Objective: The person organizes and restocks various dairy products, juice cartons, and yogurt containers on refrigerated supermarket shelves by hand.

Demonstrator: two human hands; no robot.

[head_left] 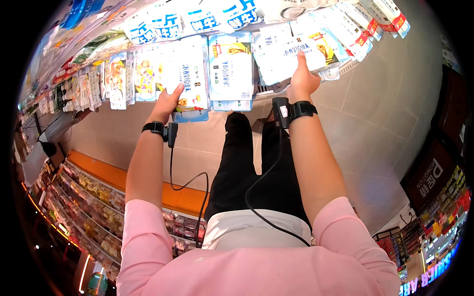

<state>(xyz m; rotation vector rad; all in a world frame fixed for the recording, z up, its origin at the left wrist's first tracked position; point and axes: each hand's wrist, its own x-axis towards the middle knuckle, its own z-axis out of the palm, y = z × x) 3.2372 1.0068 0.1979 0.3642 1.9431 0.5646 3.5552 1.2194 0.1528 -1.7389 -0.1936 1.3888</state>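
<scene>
My left hand [168,104] grips the near left edge of a white-and-blue flat pack [186,69]; the thumb lies on top and the other fingers are mostly hidden. At the right, my right hand [302,81] is closed on another white pack [301,53] with a yellow printed corner. Its thumb presses the top face, and its fingers are out of sight underneath. That pack sits tilted beside a similar upright-printed pack [230,69], which stands between my hands on the shelf. What the packs contain does not show.
More packs [147,74] line the shelf to the left, and red-and-white packs [373,22] to the right. Blue-lettered bags [197,19] are behind. An orange-edged rack [89,167] of packaged goods stands at the lower left. Cables [254,197] hang from both wrist straps.
</scene>
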